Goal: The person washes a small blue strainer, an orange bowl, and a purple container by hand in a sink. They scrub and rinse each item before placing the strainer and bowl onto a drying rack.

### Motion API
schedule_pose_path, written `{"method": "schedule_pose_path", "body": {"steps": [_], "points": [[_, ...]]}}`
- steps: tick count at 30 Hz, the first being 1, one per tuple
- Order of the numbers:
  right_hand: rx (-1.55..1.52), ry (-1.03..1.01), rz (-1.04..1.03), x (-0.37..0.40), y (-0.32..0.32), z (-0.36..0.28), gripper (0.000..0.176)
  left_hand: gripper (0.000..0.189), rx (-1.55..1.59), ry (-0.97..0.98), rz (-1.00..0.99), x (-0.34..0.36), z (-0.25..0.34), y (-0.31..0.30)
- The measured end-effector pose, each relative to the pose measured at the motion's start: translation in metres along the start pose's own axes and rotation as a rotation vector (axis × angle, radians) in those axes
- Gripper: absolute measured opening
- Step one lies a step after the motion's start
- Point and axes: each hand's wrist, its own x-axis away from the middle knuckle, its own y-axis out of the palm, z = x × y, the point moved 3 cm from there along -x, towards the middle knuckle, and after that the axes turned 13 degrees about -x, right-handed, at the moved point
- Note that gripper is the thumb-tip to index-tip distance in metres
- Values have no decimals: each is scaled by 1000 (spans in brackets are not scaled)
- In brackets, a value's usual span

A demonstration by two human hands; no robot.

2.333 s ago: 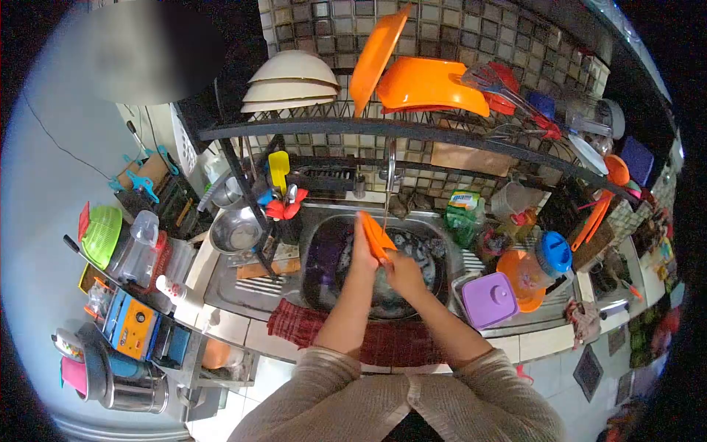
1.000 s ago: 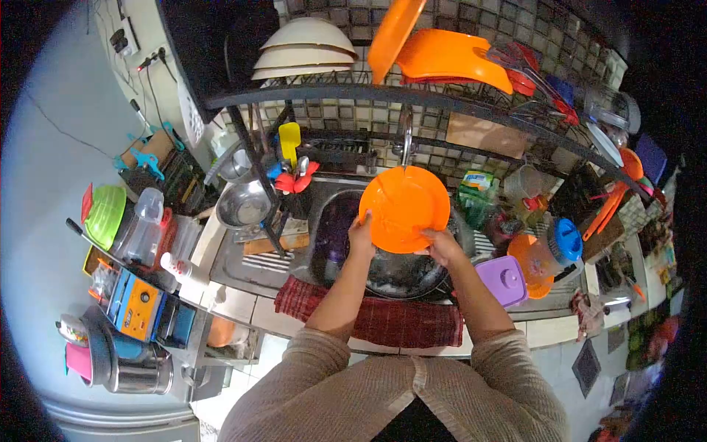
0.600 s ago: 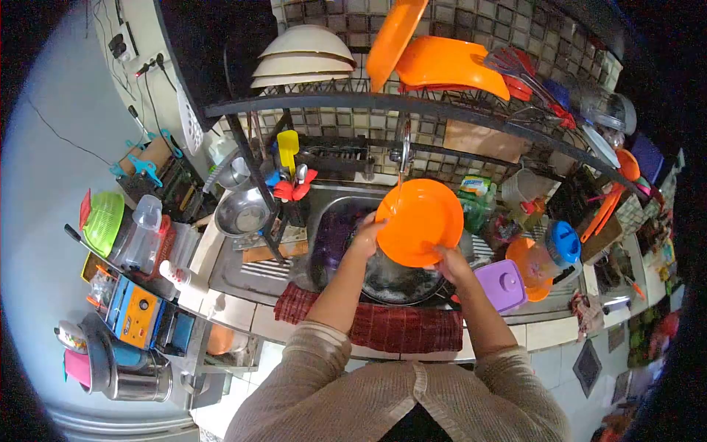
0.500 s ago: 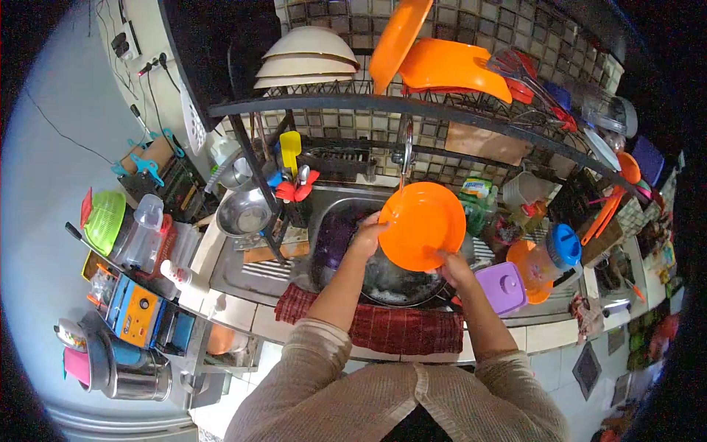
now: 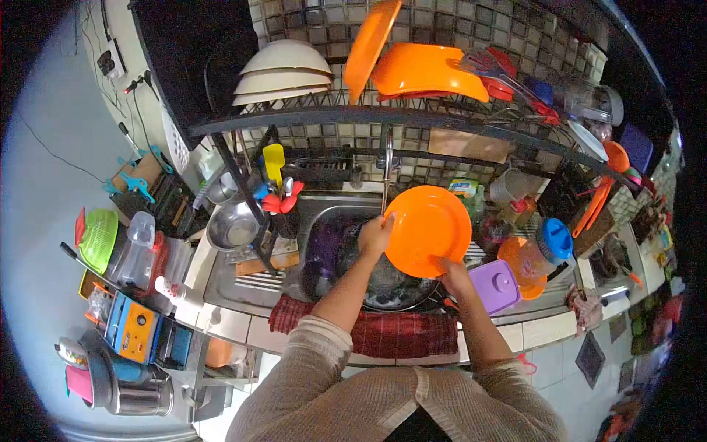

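Both my hands grip a round orange plate [image 5: 428, 230] above the sink, its flat face turned up toward me. My left hand [image 5: 376, 237] holds the plate's left edge, fingers curled behind it. At the lower right rim, my right hand [image 5: 453, 275] pinches it with the thumb on top. The faucet [image 5: 387, 158] stands just behind the plate's upper left side. Below lies the sink [image 5: 313, 228], where a dark pan [image 5: 401, 298] holds foamy water. A purple item [image 5: 322, 250] sits at the left of the basin, partly hidden by my left arm.
A dish rack [image 5: 309, 116] spans above, bearing white bowls [image 5: 283, 68] and orange dishes [image 5: 427, 70]. Right of the sink are a purple lid [image 5: 495, 288] and a blue-lidded jug [image 5: 545, 247]. A steel bowl [image 5: 236, 227] stands left. A red cloth [image 5: 401, 333] drapes the front edge.
The plate and both hands have shifted slightly right relative to the faucet, so the plate no longer sits under it. The whole view has moved a little too.
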Motion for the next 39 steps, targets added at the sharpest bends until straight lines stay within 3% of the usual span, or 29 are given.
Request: {"method": "schedule_pose_path", "body": {"steps": [3, 5, 7, 8, 10, 11, 13, 15, 17, 18, 19, 20, 21, 22, 23, 24, 26, 27, 29, 31, 32, 33, 35, 36, 37, 39], "points": [[96, 10, 25, 4, 4, 3, 40, 57, 187, -84, -68, -10, -13, 18], [412, -104, 6, -22, -32, 25, 41, 57, 331, -171, -124, -16, -25, 36], [413, -96, 34, -26, -39, 26, 39, 54, 1317, -253, -249, -11, -21, 49], [416, -90, 66, -27, -43, 28, 36, 54, 1317, -256, -246, -11, -25, 49], [289, -57, 53, -16, -23, 18, 33, 35, 1001, -1, -80, -6, -23, 28], [161, -25, 44, -10, -11, 13, 30, 35, 1003, -8, -75, -4, -23, 20], [164, -20, 46, -5, 1, 10, 29, 40, 100, 66, 14, 0, -25, 2], [164, -19, 43, -10, -2, 17, 27, 49, 20, 4, -30, 0, -35, 8], [655, -319, -1, -24, -14, 25, 29, 59, -59, -52, -70, 0, -44, 8], [659, -321, -10, -22, -10, 25, 29, 70, 263, -274, -257, 2, -51, 12], [780, -448, -18, -14, 4, 17, 29, 82, 592, -490, -443, 7, -53, 16], [901, -577, -27, -7, 16, 7, 30, 92, 918, -577, -544, 12, -53, 16], [911, -581, -36, -6, 22, -2, 30, 102, 1248, -653, -645, 17, -51, 12], [1002, -722, -193, -2, 32, -11, 33, 86, 1446, -589, -794, 21, -45, -2], [1087, -861, -354, 2, 42, -18, 37, 86, 1455, -587, -792, 19, -49, 2], [1232, -852, -464, 2, 44, -25, 43, 72, 1513, -487, -824, 12, -59, 15], [1333, -904, -427, 9, 51, -37, 44, 38, 1638, -370, -862, 6, -80, 46], [1427, -964, -384, 8, 55, -41, 46, 38, 1641, -365, -862, 17, -72, 37], [1454, -1032, -337, -10, 42, -46, 45, 37, 1700, -494, -719, 42, -49, 3], [778, -572, -245, -40, 9, -36, 42, 39, 1715, -512, -655, 45, -44, 2], [228, -62, -249, -36, -5, -33, 43, 42, 1695, -466, -488, 44, -43, -1], [230, -56, -247, -24, 12, -43, 43, 44, 1666, -421, -322, 44, -44, -2], [80, 154, 45, -13, 48, -40, 45, 43, 1661, -389, -220, 45, -44, 2], [102, -42, 4, -34, 40, -17, 53, 42, 1648, -350, -121, 45, -45, 2], [97, -40, 4, -52, 32, 1, 53, 42, 1643, -351, -121, 48, -40, 1], [810, -711, 25, -74, 36, 5, 55, 44, 1675, -442, 15, 60, -31, -10]]}}
